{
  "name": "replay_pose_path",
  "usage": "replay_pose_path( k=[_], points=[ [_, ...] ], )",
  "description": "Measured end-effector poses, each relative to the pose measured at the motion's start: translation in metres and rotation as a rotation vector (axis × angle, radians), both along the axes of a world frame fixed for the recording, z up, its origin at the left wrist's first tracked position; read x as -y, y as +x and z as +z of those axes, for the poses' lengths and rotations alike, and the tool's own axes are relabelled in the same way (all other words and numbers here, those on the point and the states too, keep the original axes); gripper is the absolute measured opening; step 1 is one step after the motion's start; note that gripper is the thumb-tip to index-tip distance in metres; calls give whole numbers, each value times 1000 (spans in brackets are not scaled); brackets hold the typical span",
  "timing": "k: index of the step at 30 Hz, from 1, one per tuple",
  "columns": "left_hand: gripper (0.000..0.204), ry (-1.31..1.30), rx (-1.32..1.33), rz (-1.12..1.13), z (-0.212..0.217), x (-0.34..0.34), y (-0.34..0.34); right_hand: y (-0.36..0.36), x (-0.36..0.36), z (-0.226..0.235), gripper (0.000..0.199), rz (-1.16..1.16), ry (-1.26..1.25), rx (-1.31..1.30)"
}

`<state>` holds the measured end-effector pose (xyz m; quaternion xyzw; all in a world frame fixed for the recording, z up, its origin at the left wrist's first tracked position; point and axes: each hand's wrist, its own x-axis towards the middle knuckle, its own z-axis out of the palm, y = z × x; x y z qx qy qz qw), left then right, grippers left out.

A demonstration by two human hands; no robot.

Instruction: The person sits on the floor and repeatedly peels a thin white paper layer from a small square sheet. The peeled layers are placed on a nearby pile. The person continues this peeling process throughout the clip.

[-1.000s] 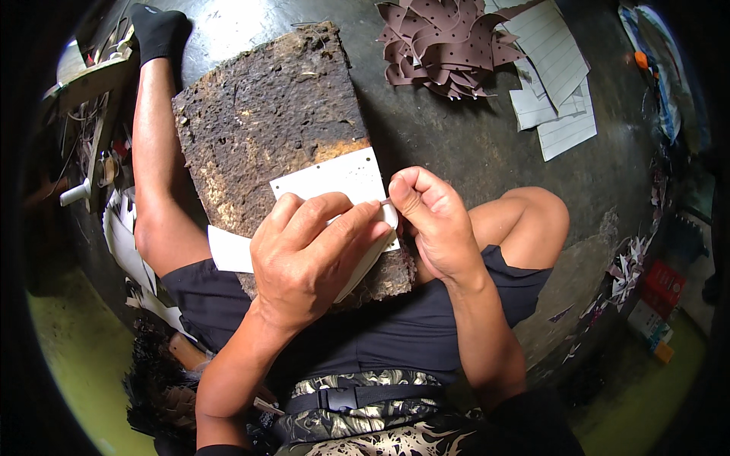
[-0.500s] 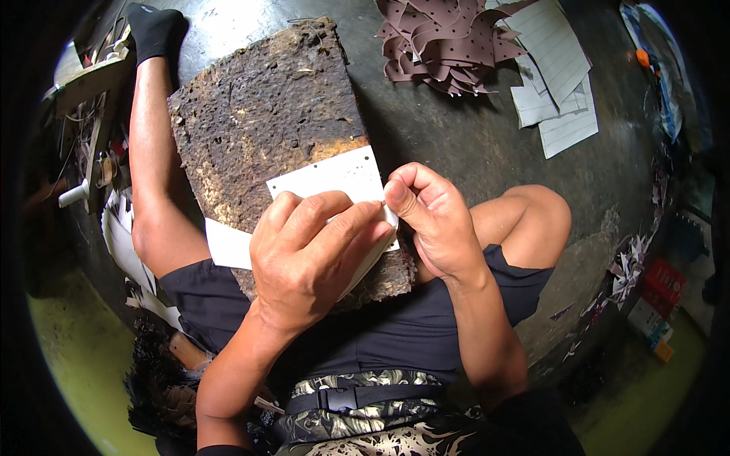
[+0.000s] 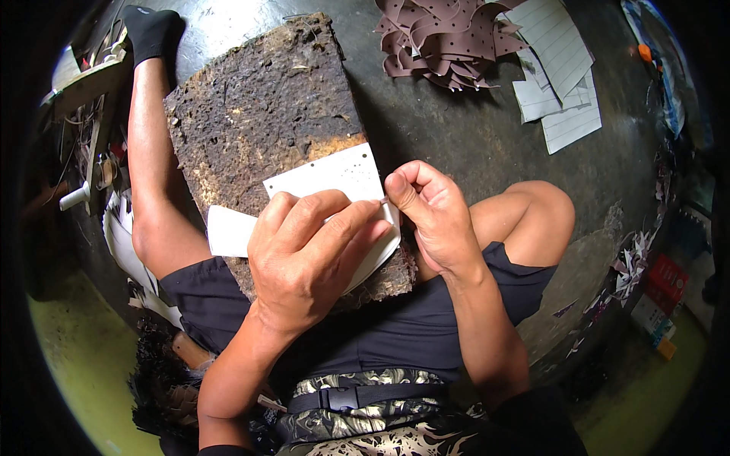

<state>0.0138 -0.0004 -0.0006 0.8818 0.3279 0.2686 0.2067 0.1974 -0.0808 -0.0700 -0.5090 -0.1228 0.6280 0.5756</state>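
"The floor (image 3: 426, 129) here is dark and worn, with a heap of brown dotted pieces (image 3: 449, 38) at the far right and lined sheets (image 3: 572, 125) just beside it."

"And that rough, pitted slab (image 3: 258, 99) lying across the person's lap?"

"Mottled brown and black, crumbly at the edges. The white sheet (image 3: 323, 175) rests on its near right part."

"How does the sheet look?"

"Smooth and thin, straight along its far edge, with small dark holes there and a sprinkle of tiny dots toward the far right corner. A curved white flap (image 3: 382, 251) shows on the near right side, and a plain white end (image 3: 230, 232) sticks out to the left."

"The left hand (image 3: 300, 251)?"

"Spread over the white material, fingertips bunched near the right edge. What its grip clamps is hidden; I can't tell."

"The right hand (image 3: 437, 216)?"

"Curled just at that edge, thumb close to forefinger. Whether that grip pinches anything, I can't tell either."
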Motion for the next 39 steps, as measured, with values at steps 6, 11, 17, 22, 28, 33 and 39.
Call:
replay_pose_path(
  k=[6, 11, 17, 22, 28, 33, 39],
  points=[
    [29, -6, -3, 9, 0, 1, 0, 0, 1, -7, 29, -2, -48, 35],
    [27, -2, -26, 35, 1, 2, 1, 1, 1, -12, 30, 3, -78, 83],
    [29, 14, -82, 49, 3, 4, 1, 1, 2, -17, 31, -4, -84, 84],
    [29, 11, -85, 49, 2, 4, 0, 2, 2, -20, 30, 0, -128, 141],
    [28, 13, -104, 44, 2, 4, -2, 2, 2, -24, 32, -1, -161, 189],
    [27, 16, -95, 40, 1, 2, -1, 4, 0, -25, 34, 8, -196, 263],
    [29, 30, -131, 17, 4, -2, -3, 6, -1, -26, 36, 14, -234, 384]
  ],
)
